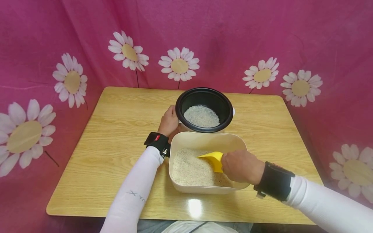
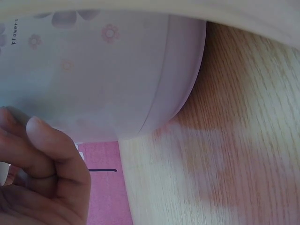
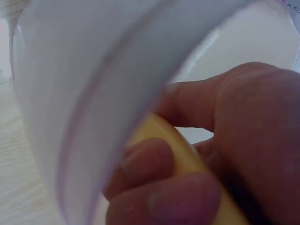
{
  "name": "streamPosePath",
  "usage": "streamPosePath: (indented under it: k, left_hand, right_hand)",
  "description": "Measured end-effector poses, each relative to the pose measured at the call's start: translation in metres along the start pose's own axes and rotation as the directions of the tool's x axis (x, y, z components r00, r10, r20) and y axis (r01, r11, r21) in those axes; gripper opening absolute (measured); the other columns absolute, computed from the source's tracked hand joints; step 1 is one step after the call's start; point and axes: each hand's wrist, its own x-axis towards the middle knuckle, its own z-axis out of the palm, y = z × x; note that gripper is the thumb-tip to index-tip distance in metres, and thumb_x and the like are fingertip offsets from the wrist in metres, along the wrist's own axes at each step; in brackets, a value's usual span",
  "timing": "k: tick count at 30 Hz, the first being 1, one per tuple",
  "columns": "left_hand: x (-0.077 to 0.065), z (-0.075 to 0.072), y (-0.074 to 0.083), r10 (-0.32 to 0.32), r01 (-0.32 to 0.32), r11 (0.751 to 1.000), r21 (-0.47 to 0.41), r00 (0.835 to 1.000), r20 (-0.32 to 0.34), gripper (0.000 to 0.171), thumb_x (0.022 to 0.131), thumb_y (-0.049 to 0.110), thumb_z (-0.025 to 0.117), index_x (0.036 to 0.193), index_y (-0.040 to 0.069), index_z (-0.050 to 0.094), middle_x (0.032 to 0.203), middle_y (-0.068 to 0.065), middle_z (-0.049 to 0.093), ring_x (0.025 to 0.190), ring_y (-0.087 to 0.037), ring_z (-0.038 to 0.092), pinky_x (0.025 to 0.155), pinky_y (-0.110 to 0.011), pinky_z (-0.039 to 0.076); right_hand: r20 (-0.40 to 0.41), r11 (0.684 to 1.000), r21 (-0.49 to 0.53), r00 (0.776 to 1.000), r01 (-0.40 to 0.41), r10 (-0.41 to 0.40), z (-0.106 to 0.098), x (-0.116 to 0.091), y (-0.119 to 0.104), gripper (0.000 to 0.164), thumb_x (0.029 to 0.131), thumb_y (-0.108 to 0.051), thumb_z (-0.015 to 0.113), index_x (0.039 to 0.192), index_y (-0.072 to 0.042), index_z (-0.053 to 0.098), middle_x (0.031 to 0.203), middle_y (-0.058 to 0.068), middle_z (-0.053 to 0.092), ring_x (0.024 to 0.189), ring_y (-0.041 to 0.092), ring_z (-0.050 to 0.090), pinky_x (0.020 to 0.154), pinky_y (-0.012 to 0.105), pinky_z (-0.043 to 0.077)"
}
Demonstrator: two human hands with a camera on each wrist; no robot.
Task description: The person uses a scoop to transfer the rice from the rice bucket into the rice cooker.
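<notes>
My right hand (image 1: 240, 166) grips the handle of a yellow scoop (image 1: 214, 160); in the right wrist view its fingers (image 3: 164, 201) curl round the yellow handle (image 3: 183, 154). The scoop's blade dips into the rice (image 1: 189, 166) inside a cream rectangular tub (image 1: 207, 190). Behind the tub stands a rice cooker (image 2: 93, 79) with a pale flowered body and a black inner pot (image 1: 204, 94), some white rice (image 1: 201, 116) at its bottom. At the cooker's left side, my left hand (image 1: 170, 121) holds its side handle with curled fingers (image 2: 51, 140).
Both containers stand on a light wood table (image 1: 122, 129), the tub nearer my body and close against the cooker. A pink curtain (image 1: 221, 32) with white daisies surrounds the table at the back and sides. The cooker's right handle (image 1: 234, 111) sticks out.
</notes>
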Motion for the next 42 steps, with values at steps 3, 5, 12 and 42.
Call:
streamPosePath:
  k: [3,5,12,42]
  left_hand:
    - [0.0,0.0,0.0,-0.005,0.005,1.0,-0.001,1.0,0.0,0.043,0.114,0.038,0.029,0.135,0.011,0.054,0.125,-0.017,0.065,0.112,-0.031,0.058,0.099,-0.048,0.045]
    - [0.0,-0.001,0.0,-0.009,0.009,1.0,-0.004,1.0,0.002,0.043,0.114,0.039,0.029,0.136,0.011,0.053,0.126,-0.017,0.065,0.113,-0.031,0.058,0.1,-0.049,0.046]
    - [0.001,0.0,0.001,0.017,-0.017,1.0,0.02,1.0,-0.02,0.045,0.114,0.039,0.027,0.135,0.011,0.056,0.129,-0.017,0.066,0.116,-0.035,0.064,0.103,-0.051,0.048]
    - [0.0,0.001,0.0,-0.007,0.007,1.0,-0.01,1.0,0.005,0.046,0.114,0.042,0.028,0.136,0.011,0.054,0.117,-0.015,0.064,0.104,-0.03,0.059,0.089,-0.042,0.047]
  right_hand:
    - [0.046,0.996,0.091,0.999,-0.024,0.02,-0.001,0.002,0.0,0.025,0.095,-0.03,0.073,0.084,-0.009,0.065,0.062,-0.001,0.043,0.052,0.014,0.039,0.051,0.022,0.031]
    - [0.085,0.988,0.152,0.996,-0.038,0.025,-0.001,0.004,0.0,0.024,0.096,-0.029,0.071,0.084,-0.009,0.064,0.063,0.0,0.044,0.053,0.015,0.04,0.052,0.023,0.031]
    - [0.202,0.954,0.283,0.979,-0.096,0.038,-0.001,0.013,-0.003,0.022,0.098,-0.028,0.067,0.088,-0.008,0.066,0.066,0.002,0.051,0.057,0.018,0.046,0.055,0.026,0.035]
    - [0.357,0.904,0.419,0.931,-0.09,-0.072,-0.008,0.039,0.003,0.028,0.101,-0.028,0.058,0.079,-0.012,0.059,0.065,-0.001,0.047,0.058,0.015,0.046,0.057,0.026,0.035]
